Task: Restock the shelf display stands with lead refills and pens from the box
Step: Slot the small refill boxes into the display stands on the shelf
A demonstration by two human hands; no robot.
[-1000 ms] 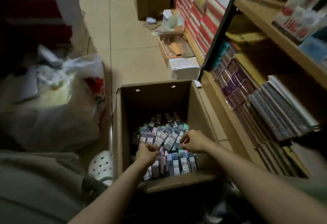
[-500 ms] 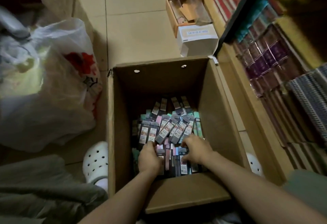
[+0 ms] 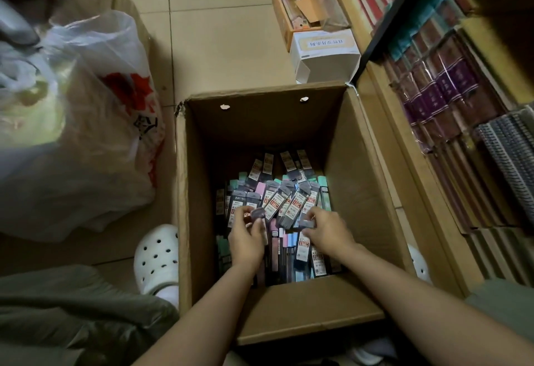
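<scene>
plastic bag [image 3: 86,123] left of box [image 3: 358,180], shelf [image 3: 450,123] right, white carton [image 3: 326,56] behind

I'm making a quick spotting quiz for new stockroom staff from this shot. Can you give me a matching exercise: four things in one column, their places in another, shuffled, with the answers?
Things:
1. plastic bag
2. white clog
3. small white box
4. lead refill packs

Places:
A. inside the cardboard box
B. on the floor beyond the cardboard box, by the shelf
C. far left, on the floor
D. just left of the cardboard box, on a foot

Pairs: 1-C, 2-D, 3-B, 4-A
</scene>
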